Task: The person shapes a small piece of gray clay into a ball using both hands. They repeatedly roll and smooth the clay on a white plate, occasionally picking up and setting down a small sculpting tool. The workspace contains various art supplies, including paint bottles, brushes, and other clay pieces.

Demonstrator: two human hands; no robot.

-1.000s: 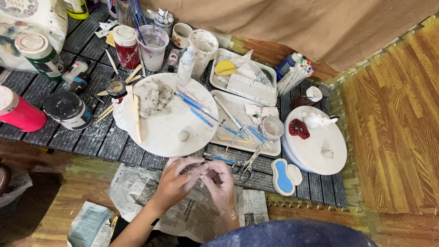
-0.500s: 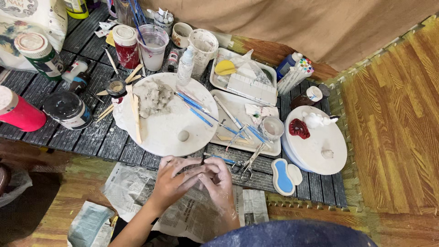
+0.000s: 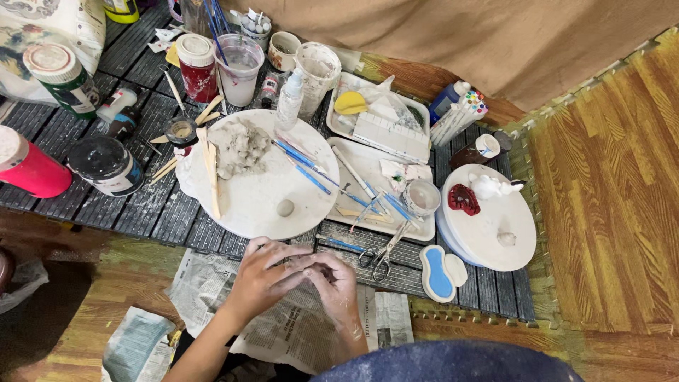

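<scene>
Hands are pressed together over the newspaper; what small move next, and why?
Probably keep rolling between the palms: the left hand and right hand are closed together over the newspaper, hiding whatever they hold, near the clay lump on the round board.

A white round board (image 3: 262, 184) carries a pale grey clay lump (image 3: 239, 146), with blue-handled tools (image 3: 304, 166) at its three o'clock edge. At nine o'clock of the board stands a bright pink bottle (image 3: 28, 168); at three o'clock a white turntable (image 3: 488, 219) bears a dark red piece (image 3: 464, 199). The flooring (image 3: 608, 184) at three o'clock shows a yellow-brown wood-grain pattern.
</scene>
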